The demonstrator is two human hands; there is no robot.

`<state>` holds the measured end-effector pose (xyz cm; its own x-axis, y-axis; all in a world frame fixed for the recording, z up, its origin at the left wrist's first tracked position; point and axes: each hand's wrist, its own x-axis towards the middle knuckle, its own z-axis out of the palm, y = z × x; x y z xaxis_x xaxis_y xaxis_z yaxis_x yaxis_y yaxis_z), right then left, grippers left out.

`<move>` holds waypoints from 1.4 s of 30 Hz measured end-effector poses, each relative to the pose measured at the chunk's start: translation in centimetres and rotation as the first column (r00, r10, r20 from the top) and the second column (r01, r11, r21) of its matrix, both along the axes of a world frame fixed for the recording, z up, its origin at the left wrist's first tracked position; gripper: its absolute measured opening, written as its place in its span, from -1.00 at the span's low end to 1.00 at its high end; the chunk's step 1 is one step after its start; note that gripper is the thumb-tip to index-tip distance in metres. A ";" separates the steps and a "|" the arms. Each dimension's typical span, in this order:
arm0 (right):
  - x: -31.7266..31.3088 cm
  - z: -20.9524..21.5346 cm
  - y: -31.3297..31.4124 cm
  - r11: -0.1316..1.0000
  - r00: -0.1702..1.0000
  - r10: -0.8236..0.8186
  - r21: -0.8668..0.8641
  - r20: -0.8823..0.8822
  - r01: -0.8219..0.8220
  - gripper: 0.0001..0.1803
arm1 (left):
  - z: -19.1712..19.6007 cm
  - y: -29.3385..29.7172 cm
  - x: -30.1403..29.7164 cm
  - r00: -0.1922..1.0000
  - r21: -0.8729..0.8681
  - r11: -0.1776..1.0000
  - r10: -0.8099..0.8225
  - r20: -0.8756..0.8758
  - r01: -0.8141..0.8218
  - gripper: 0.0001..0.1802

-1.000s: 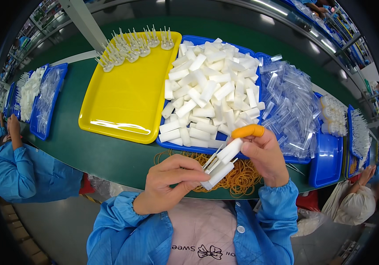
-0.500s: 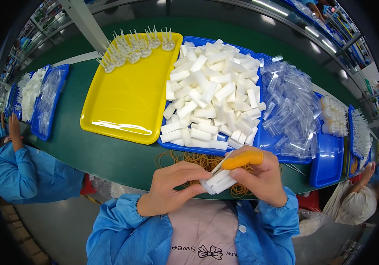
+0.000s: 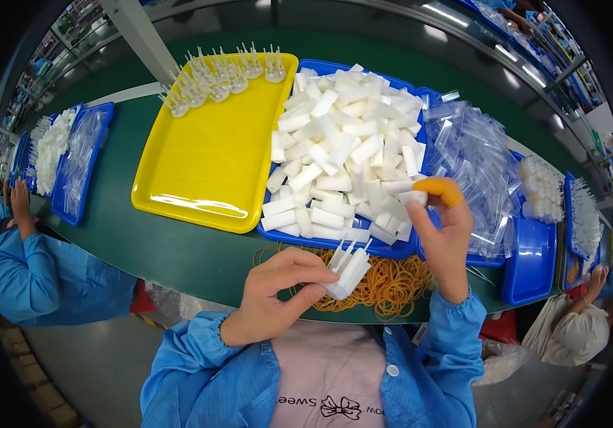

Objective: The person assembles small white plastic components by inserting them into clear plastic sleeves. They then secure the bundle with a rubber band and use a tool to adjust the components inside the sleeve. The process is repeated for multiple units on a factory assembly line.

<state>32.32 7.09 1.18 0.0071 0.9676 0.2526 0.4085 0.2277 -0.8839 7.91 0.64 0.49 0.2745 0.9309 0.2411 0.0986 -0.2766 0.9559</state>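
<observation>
My left hand [image 3: 278, 296] pinched a small bundle of white plastic pieces [image 3: 347, 271] over the heap of tan rubber bands [image 3: 385, 285]. My right hand [image 3: 449, 239], orange-capped finger up, reached half-open into the blue tray [image 3: 392, 251]. Finished bundles filled only the yellow tray's [image 3: 199, 164] far edge; most loose pieces remained. Near table edge close.

Clear plastic bags [image 3: 472, 164]: heaped right of the white pieces, over a blue tray.
Labels, signs, screens: none visible.
</observation>
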 end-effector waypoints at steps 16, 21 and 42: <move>-2.5 0.5 -2.6 0.879 0.714 0.012 -0.333 -0.700 -0.341 -0.64 | 0.8 -0.4 0.9 0.997 0.273 0.961 -0.029 -0.067 0.046 -0.72; -0.6 0.3 -2.3 0.862 0.765 0.127 -0.311 -0.632 -0.400 -0.76 | 0.6 -0.1 0.5 0.991 0.371 0.925 -0.036 -0.130 0.082 -0.66; 0.1 1.7 -2.4 0.853 0.846 0.299 -0.273 -0.440 -0.444 -0.87 | 1.4 -0.6 1.0 0.945 0.579 0.790 -0.002 -0.328 0.203 -0.64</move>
